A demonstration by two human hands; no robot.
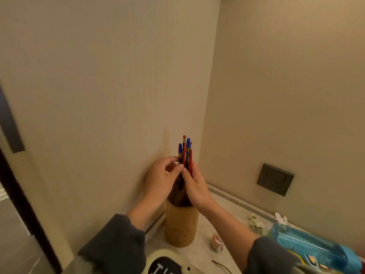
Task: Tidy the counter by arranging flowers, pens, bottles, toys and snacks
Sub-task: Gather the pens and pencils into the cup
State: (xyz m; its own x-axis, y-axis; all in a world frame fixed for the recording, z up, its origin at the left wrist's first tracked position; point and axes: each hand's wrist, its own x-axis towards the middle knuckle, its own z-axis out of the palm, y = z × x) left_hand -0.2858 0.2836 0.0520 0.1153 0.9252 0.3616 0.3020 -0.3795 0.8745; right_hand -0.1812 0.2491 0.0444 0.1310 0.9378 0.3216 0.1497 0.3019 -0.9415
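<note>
left hand (161,179) and right hand (194,184) both pinching pen bundle (185,153), fingers curling round it, hovering over bamboo holder (180,224)

White lettering stands on a black oval patch (164,266) on a cream object (158,254) at the worktop's front edge. Only a capital "I" can be made out, and the rest is cut off by the frame. Print on the blue packet (308,245) at the right edge and on the gold bands of the pens (187,148) is too blurred to read.

A dark wall socket (275,179) sits on the right wall above the pale bench's (197,256) far edge; a black frame (27,214) runs along the left.
</note>
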